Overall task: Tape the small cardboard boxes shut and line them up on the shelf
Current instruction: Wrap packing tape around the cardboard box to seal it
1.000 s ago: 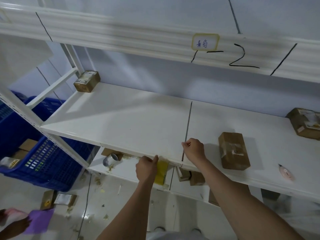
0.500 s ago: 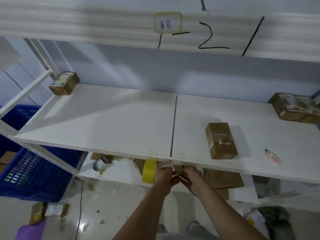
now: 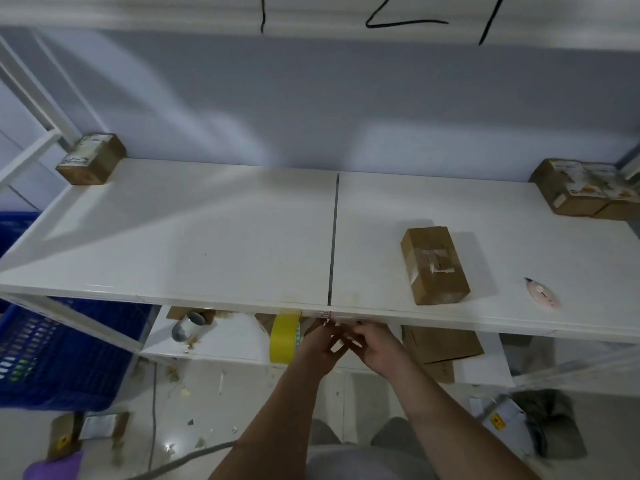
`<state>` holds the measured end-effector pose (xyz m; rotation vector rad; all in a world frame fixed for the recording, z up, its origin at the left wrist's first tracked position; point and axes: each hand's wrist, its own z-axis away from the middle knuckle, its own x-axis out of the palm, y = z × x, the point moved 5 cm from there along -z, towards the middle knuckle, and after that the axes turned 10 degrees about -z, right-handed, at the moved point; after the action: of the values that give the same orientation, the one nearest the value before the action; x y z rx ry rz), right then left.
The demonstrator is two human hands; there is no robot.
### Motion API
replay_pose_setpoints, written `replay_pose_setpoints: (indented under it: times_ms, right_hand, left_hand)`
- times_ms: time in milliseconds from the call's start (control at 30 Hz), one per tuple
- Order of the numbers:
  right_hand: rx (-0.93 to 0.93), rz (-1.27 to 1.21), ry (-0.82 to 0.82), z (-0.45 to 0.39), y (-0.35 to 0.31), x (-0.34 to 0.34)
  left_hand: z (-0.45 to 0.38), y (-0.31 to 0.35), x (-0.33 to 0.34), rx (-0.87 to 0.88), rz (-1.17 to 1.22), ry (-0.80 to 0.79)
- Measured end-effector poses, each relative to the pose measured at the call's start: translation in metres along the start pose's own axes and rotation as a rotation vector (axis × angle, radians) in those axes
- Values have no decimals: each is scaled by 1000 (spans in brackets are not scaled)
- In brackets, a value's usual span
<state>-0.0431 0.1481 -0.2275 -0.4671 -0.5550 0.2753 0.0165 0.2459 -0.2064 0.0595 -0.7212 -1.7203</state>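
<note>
Tape end worked at shelf edge, lower centre.
Tape strip pinched betw. left hand (image 3: pixel 320 344) & right hand (image 3: pixel 375 348), yellow roll (image 3: pixel 284 337) beside; taped box (image 3: pixel 434 265) centre-right on shelf (image 3: pixel 207 237). Strip could be twisted/self-stuck if tugged unevenly.

The shelf (image 3: pixel 207 237) in the middle of the frame is smooth white board with a soft shine. The box (image 3: pixel 434 265) on its right half is brown cardboard, dull, with shiny clear tape on top. The tape roll (image 3: pixel 284 337) under the shelf edge looks like glossy yellow plastic. The crate (image 3: pixel 52 358) at the lower left is blue plastic with holes.
</note>
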Motion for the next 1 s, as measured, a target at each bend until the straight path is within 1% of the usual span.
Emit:
replay_pose_setpoints:
  times_ms: [100,200,267,433,500,600,767,867,1000]
  right_hand:
    - [-48,104,-25,6,-2,4]
    - [-90,155,19,11,-3,1]
    - [-95,185,39,14,-2,0]
    - [-64,218,78,28,-1,2]
    - [-43,255,127,34,-5,8]
    - [34,291,207,45,-11,17]
    - [124,376,278,64,-10,16]
    - [210,375,268,81,0,11]
    - [196,365,265,102,0,7]
  left_hand:
    - [-2,-1,0,41,-113,38]
    - [-3,-3,-4,77,-183,92]
    - [0,-4,-7,78,-211,92]
    - [13,-4,-8,43,-238,96]
    - [18,-1,-5,12,-254,122]
    - [28,4,0,-38,-273,157]
    - [45,-3,-3,-139,-271,138]
    - [55,-15,-13,-231,-291,83]
    - [68,-11,-16,-296,-366,1]
